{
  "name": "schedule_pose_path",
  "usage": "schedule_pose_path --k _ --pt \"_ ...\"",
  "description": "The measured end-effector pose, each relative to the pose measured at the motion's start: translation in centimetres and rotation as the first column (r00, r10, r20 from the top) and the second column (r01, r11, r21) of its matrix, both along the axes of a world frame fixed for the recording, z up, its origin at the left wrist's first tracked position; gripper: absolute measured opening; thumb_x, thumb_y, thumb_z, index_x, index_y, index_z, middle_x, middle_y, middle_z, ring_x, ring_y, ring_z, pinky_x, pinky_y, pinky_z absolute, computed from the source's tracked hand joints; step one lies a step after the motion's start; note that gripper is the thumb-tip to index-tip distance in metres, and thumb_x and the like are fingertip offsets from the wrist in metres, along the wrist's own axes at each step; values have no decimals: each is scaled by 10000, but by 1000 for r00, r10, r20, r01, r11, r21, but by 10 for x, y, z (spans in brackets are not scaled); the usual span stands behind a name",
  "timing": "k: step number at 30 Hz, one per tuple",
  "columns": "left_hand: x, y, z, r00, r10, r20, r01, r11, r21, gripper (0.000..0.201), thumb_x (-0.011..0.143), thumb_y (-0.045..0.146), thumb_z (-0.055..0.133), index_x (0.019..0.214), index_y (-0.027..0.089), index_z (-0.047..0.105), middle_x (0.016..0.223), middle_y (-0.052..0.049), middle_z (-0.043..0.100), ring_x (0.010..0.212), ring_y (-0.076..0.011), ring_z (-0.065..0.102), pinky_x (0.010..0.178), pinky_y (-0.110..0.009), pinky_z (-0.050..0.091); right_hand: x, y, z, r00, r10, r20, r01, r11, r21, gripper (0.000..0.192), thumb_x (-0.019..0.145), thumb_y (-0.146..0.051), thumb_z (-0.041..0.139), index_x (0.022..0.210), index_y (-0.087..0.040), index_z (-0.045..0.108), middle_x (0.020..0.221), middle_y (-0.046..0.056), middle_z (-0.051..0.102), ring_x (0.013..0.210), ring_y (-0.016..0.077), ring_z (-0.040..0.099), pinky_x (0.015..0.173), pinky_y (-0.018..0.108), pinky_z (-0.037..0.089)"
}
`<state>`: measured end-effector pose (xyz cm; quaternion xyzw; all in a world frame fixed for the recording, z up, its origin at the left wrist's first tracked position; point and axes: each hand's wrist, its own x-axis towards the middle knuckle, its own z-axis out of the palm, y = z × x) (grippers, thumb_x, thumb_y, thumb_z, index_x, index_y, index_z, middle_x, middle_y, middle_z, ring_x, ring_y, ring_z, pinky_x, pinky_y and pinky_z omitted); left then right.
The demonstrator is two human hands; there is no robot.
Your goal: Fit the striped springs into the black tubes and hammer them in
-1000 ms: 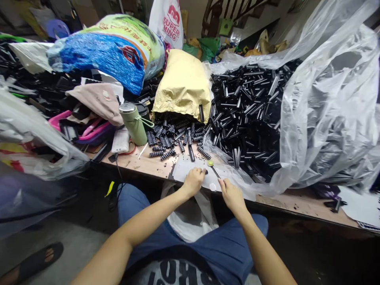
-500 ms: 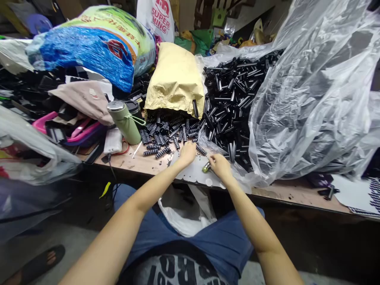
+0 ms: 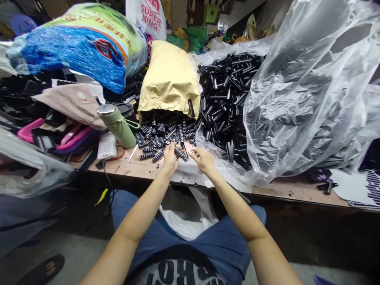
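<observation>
Two hands work near the table edge: our left hand [image 3: 170,156] pinches a ribbed black piece [image 3: 181,154]; our right hand [image 3: 202,158], fingers loosely spread, reaches toward the ribbed pile [image 3: 162,132].

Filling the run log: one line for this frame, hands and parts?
left hand: on ribbed black parts | right hand: open, beside them | gold bag behind | tube pile right

Black-and-white ridged pieces [image 3: 160,136] spill from a yellow bag [image 3: 169,79] beside glossy black tubes [image 3: 228,95].
</observation>
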<state>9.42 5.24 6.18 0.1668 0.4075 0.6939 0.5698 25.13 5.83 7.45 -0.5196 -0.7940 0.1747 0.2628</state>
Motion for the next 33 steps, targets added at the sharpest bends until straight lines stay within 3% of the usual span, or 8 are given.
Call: schedule_pose_path --k 5,9,12,16,19,24,27,33 --pt "-15 -12 3 973 -143 183 167 978 -125 273 955 428 427 940 176 529 633 21 529 491 -101 536 508 -231 468 18 50 13 949 -245 197 233 969 83 199 899 -146 477 961 -130 665 1041 177 644 995 258 558 813 351 451" --pt "-20 -22 -2 948 -246 -204 230 968 -98 256 913 432 506 1017 199 534 739 13 567 438 -70 457 453 -211 411 27 48 25 986 -118 120 111 992 66 166 883 -163 515 898 -181 679 952 87 690 922 194 606 837 304 462" --pt "-20 -23 2 712 -96 -696 194 979 64 240 856 365 600 1025 196 576 908 -32 617 708 -130 596 695 -274 499 28 34 38 974 -15 -227 14 1000 -8 145 857 -288 581 906 -199 685 911 44 704 829 169 628 788 298 490" --pt "-18 -19 20 479 77 -875 251 942 221 257 812 311 640 1031 176 619 1041 -86 633 1032 -217 579 950 -369 431 32 29 54 756 -78 -650 -178 931 -318 268 704 -405 733 843 -180 690 782 24 679 683 136 605 682 284 505" --pt "-15 -21 29 560 -131 -818 403 906 131 271 720 334 737 913 161 658 901 -73 665 873 -207 630 788 -316 495 32 27 57 727 -125 -675 -339 790 -511 408 642 -491 769 881 -171 683 803 39 664 676 138 602 665 299 519" --pt "-8 -30 22 785 -422 -454 425 900 -101 329 652 377 791 754 152 573 452 75 445 338 -45 361 359 -178 270 9 3 47 914 115 -389 -192 967 -166 809 591 -558 787 1286 -237 525 1343 122 500 1227 300 482 1002 491 428" --pt "-7 -33 18 810 -433 -396 429 897 -105 357 637 372 802 770 155 552 455 88 428 327 -29 339 330 -157 228 -6 -15 40 960 270 -81 -270 963 9 1046 527 -434 857 1426 -251 356 1482 126 327 1375 340 298 1123 529 273" --pt "-22 -31 12 871 -455 -186 464 886 8 376 780 497 624 899 143 586 669 5 575 414 -54 469 330 -157 310 33 -55 6 922 358 -145 -382 902 -200 1011 626 -474 792 1447 -195 272 1405 159 422 1300 296 428 1082 466 369"
